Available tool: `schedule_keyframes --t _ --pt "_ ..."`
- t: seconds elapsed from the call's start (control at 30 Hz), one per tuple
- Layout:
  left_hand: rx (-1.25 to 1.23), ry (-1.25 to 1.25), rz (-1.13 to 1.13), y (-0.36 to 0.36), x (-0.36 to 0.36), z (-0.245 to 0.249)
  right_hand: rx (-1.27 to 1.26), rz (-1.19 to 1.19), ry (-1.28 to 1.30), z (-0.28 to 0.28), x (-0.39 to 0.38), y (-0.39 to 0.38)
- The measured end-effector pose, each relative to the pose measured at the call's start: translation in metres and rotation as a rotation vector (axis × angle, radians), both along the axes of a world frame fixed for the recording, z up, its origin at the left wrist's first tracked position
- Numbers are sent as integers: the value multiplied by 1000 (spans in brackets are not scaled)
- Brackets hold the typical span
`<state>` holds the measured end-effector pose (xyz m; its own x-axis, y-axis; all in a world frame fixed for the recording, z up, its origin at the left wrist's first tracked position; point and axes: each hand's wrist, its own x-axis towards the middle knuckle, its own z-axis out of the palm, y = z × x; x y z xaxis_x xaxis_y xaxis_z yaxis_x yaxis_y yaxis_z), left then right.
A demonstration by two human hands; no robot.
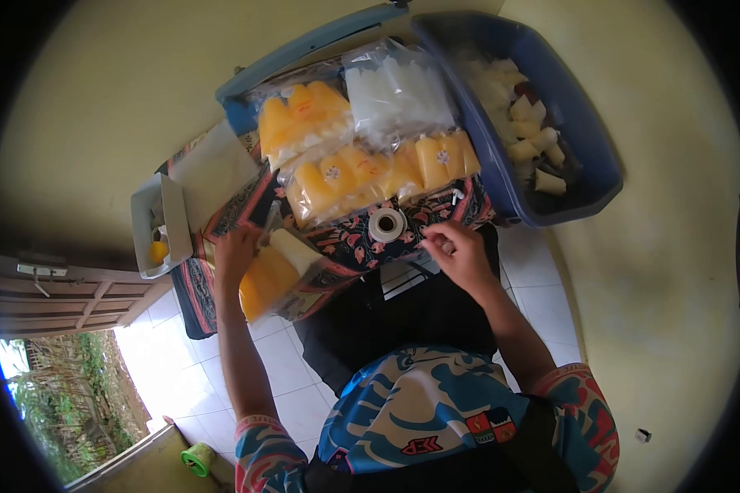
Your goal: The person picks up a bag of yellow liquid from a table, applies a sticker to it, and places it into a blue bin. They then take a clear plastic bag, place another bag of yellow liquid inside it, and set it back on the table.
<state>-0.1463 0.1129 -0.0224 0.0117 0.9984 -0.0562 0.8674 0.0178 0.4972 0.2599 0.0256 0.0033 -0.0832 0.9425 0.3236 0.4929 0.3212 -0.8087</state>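
Note:
My left hand (237, 248) is at the upper left edge of a clear plastic bag (273, 278) that holds yellow and white packs. Its fingers look closed on the bag's edge, though the fingertips are partly hidden. My right hand (459, 253) hovers by the front edge of the cloth-covered table, thumb and fingers drawn together in a pinch. Whatever lies between them is too small to make out. Just left of that hand stands a white roll (386, 224) with a dark hole in its middle.
Behind the roll lie clear bags of yellow packs (337, 181) and a bag of whitish packs (399, 90). A blue tub (580, 123) with white pieces stands at right. At left are a white container (177, 222) and a patterned cloth (353, 246) under everything.

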Motion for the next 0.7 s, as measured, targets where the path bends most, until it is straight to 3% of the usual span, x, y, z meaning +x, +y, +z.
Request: schedule_keyframes --t 0.07,0.1,0.2,0.37,0.47,0.57,0.7 --pt "-22 -9 19 0 1 1 -6 82 -16 -8 -13 10" --pt "-47 -33 30 0 2 1 176 134 -148 -12 -16 19" --pt "26 -30 -1 1 2 -6 17 113 -49 -25 -27 28" --pt "88 71 32 -2 3 -8 68 152 -69 -34 -19 34" --pt "47 -39 91 -3 5 -1 76 134 -78 -31 -18 31" --pt "168 -171 167 -4 9 -4 46 126 -30 -34 -18 29" --pt "176 -384 71 -3 15 5 69 121 20 -38 -19 29"
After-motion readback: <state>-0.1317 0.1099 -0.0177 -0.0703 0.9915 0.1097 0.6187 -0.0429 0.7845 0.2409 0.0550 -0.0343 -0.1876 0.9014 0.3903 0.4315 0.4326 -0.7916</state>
